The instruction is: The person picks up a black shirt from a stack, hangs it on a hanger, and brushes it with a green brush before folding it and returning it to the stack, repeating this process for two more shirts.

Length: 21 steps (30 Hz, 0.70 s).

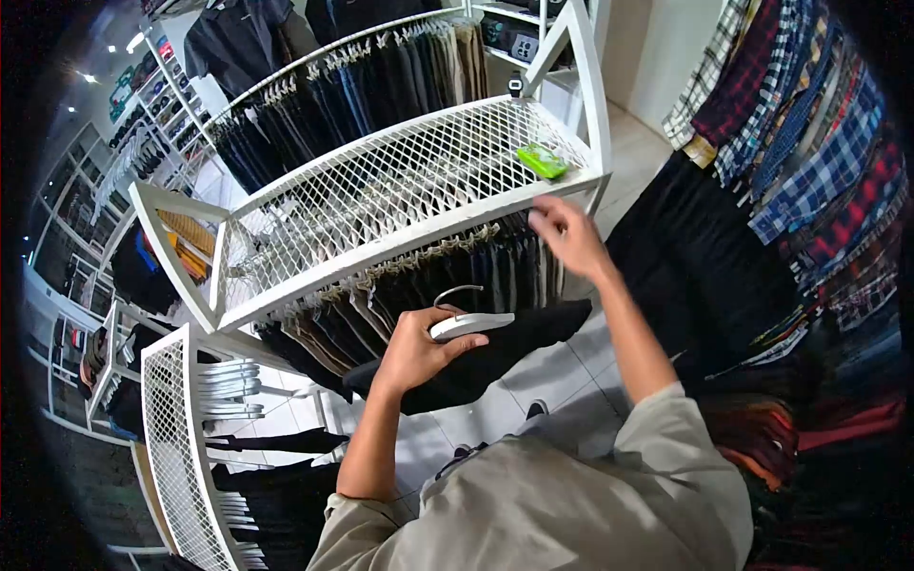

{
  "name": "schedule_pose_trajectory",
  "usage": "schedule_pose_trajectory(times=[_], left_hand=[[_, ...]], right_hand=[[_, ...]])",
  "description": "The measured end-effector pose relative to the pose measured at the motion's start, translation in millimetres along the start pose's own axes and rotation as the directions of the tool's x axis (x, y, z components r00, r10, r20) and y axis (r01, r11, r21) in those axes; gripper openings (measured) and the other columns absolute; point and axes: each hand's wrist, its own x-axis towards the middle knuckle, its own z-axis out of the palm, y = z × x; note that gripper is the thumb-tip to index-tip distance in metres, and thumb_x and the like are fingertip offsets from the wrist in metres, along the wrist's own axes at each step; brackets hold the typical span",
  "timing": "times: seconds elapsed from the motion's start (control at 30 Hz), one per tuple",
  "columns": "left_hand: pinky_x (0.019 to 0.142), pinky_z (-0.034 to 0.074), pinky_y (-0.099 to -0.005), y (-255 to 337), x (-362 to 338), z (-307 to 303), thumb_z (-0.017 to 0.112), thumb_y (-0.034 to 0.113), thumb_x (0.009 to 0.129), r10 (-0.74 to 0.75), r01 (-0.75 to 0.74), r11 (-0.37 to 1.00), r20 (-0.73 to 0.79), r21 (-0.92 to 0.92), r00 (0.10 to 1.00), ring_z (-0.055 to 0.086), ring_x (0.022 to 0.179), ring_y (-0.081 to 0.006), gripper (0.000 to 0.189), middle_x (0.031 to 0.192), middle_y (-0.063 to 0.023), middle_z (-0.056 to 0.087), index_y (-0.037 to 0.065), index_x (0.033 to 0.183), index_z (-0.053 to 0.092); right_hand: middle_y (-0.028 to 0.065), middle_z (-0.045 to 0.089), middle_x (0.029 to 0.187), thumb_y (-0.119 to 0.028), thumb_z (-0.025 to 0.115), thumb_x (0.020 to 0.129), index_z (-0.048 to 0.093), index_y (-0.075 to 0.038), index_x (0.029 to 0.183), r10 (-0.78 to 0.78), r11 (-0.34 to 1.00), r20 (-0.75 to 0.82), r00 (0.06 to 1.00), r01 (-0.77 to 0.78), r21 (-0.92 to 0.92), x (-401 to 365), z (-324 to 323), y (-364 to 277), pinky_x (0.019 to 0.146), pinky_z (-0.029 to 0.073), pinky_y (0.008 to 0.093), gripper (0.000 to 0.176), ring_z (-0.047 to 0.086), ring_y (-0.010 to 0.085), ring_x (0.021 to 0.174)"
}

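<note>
The left hand (pixel 419 350) is closed around a white hanger (pixel 471 325). The hanger carries a dark garment (pixel 495 354), held low in front of the rack. By the look of it, the garment is on its hanger but not yet hung in the row of trousers (pixel 428 281) under the mesh shelf (pixel 381 190). The right hand (pixel 564 233) is empty, with its fingers loosely spread at the row's right end. A green pack (pixel 543 160) lies on the shelf. No writing is legible.

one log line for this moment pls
left hand: holds white hanger with dark garment | right hand: at hung trousers under mesh shelf
</note>
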Motion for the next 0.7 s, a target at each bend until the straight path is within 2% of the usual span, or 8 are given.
schedule_pose_trajectory(times=[0.03, 0.1, 0.13, 0.2, 0.43, 0.53, 0.6, 0.7], left_hand=[[0.069, 0.052, -0.0286, -5.7, 1.7, 2.0, 0.089, 0.021, 0.079, 0.033, -0.033, 0.999, -0.005, 0.008, 0.999, 0.063, 0.077, -0.0080, 0.033, 0.086, -0.0070, 0.074, -0.004, 0.096, 0.075], [0.069, 0.052, -0.0281, -1.0, 4.8, -0.1, 0.089, 0.020, 0.079, 0.070, -0.070, 0.998, 0.018, 0.005, 0.997, 0.062, 0.076, -0.0076, 0.032, 0.084, -0.0064, 0.074, -0.003, 0.095, 0.075], [0.068, 0.051, -0.0277, 2.5, 5.7, -1.9, 0.089, 0.020, 0.078, 0.093, -0.094, 0.996, 0.040, 0.008, 0.995, 0.061, 0.076, -0.0071, 0.031, 0.083, -0.0058, 0.073, -0.003, 0.094, 0.075], [0.065, 0.050, -0.0268, 2.3, 9.4, -3.6, 0.091, 0.021, 0.076, 0.133, -0.129, 0.991, 0.104, -0.040, 0.986, 0.060, 0.072, -0.0058, 0.033, 0.078, -0.0031, 0.072, -0.002, 0.093, 0.075], [0.066, 0.052, -0.0323, 24.8, 15.4, 9.6, 0.095, 0.031, 0.067, 0.431, -0.441, 0.893, 0.116, 0.084, 0.895, 0.065, 0.070, -0.0159, 0.048, 0.078, -0.0098, 0.069, -0.001, 0.093, 0.072], [0.081, 0.052, -0.0384, 26.1, -1.5, 36.7, 0.095, 0.034, 0.066, 0.613, -0.547, 0.787, -0.270, 0.286, 0.742, 0.064, 0.092, -0.0266, 0.063, 0.099, -0.0127, 0.065, 0.002, 0.113, 0.067], [0.078, 0.052, -0.0349, 17.9, -16.8, 54.0, 0.090, 0.031, 0.076, 0.478, -0.418, 0.875, -0.300, 0.246, 0.825, 0.063, 0.085, -0.0223, 0.062, 0.097, -0.0120, 0.065, 0.001, 0.122, 0.062], [0.071, 0.054, -0.0311, 15.5, -36.7, 74.8, 0.084, 0.026, 0.085, 0.243, -0.253, 0.947, -0.075, -0.197, 0.967, 0.065, 0.076, -0.0135, 0.068, 0.089, -0.0099, 0.067, -0.002, 0.136, 0.049]], right_hand=[[0.0148, 0.067, 0.128, -0.033, 0.063, 0.101, 0.067, -0.006, 0.128, -0.167, 0.986, 0.102, 0.981, 0.164, 0.031, -24.6, 1.3, 15.3, 0.094, 0.053, 0.0361, 0.038, 0.067, 0.0247, 0.109], [0.0110, 0.071, 0.121, -0.033, 0.061, 0.103, 0.068, -0.006, 0.127, -0.041, 0.982, 0.485, 0.873, -0.054, 0.180, -78.5, -8.5, 2.1, 0.092, 0.053, 0.0353, 0.036, 0.067, 0.0200, 0.106], [0.0114, 0.074, 0.110, -0.031, 0.064, 0.101, 0.069, -0.004, 0.123, 0.033, 0.998, 0.489, 0.872, -0.059, 0.037, -103.7, -13.4, -25.1, 0.087, 0.052, 0.0321, 0.035, 0.067, 0.0160, 0.100], [0.0115, 0.074, 0.097, -0.027, 0.070, 0.097, 0.070, -0.001, 0.117, -0.062, 0.998, 0.381, 0.922, 0.050, 0.039, -142.4, -12.3, -38.7, 0.080, 0.051, 0.0316, 0.033, 0.065, 0.0132, 0.089], [0.0175, 0.071, 0.095, -0.021, 0.072, 0.093, 0.063, 0.008, 0.115, -0.026, 0.995, 0.124, 0.992, 0.037, -0.088, -229.0, -6.6, -86.1, 0.078, 0.052, 0.0348, 0.037, 0.066, 0.0178, 0.086], [0.0185, 0.071, 0.098, -0.021, 0.071, 0.095, 0.061, 0.010, 0.113, 0.044, 0.999, -0.101, 0.994, -0.046, -0.023, -258.7, 19.5, -69.1, 0.081, 0.052, 0.0340, 0.037, 0.066, 0.0186, 0.089], [0.0177, 0.070, 0.099, -0.019, 0.069, 0.096, 0.060, 0.010, 0.113, 0.058, 0.993, -0.186, 0.981, -0.075, -0.086, -274.3, 40.7, -49.2, 0.085, 0.051, 0.0328, 0.035, 0.065, 0.0187, 0.092], [0.0143, 0.069, 0.096, -0.015, 0.068, 0.096, 0.057, 0.006, 0.116, 0.203, 0.963, -0.269, 0.942, -0.142, 0.229, -280.6, 78.2, -69.9, 0.081, 0.051, 0.0338, 0.031, 0.064, 0.0178, 0.090]])
